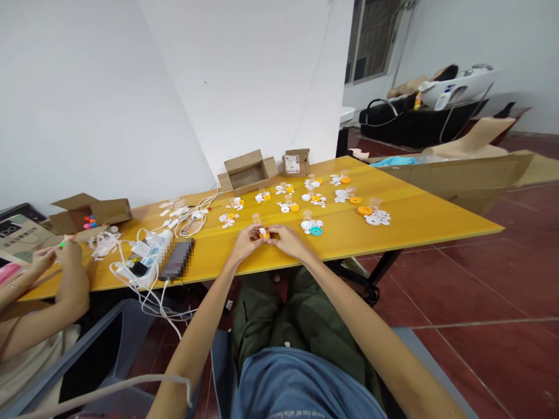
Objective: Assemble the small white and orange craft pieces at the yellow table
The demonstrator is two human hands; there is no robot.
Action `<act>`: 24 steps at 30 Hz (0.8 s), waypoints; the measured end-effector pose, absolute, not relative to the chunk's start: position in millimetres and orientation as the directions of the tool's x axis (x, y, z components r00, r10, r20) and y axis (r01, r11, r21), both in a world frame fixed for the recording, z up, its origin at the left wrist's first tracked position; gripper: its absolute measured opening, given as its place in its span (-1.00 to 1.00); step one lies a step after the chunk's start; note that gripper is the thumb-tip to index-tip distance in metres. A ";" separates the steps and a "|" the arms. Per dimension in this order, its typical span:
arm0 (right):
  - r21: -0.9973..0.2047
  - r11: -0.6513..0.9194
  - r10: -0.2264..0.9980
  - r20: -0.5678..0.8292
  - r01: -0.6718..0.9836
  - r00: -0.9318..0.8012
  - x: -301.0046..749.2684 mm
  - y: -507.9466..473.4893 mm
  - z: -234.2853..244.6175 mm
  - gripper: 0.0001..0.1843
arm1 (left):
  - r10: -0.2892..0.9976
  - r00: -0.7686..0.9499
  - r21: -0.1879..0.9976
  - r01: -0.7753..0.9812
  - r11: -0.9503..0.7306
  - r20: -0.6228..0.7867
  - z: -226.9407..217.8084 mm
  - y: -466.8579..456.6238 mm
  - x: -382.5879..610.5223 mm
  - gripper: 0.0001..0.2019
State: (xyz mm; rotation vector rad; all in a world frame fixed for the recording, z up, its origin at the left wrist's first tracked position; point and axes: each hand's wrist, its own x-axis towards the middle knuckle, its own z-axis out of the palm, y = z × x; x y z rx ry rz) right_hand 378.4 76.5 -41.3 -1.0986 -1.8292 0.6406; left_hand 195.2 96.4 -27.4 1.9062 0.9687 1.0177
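Close to the table's front edge, my left hand (247, 241) and my right hand (285, 240) meet around a small orange and white plastic part (264, 234). Fingers of both hands are closed on its sides; its exact kind is too small to make out. Just beyond my left hand stands a small clear cup (256, 219). To the right of my right hand lies a teal ring-shaped piece (316, 231) with white discs beside it. Further back are several similar groups of white discs, clear cups and orange rings (364, 210).
An open cardboard box (247, 174) and a smaller box (296, 163) stand at the wall side of the yellow table (419, 224). On the left are a power strip (151, 259) with tangled cables and a phone (177, 259). A co-worker's hands (65, 251) work at the far left.
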 end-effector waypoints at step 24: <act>-0.761 0.496 0.862 0.491 0.418 -0.130 372.4 71.3 -36.9 -0.68 | 0.857 0.427 0.863 0.271 -0.426 0.289 -21.9 92.6 198.0 -0.62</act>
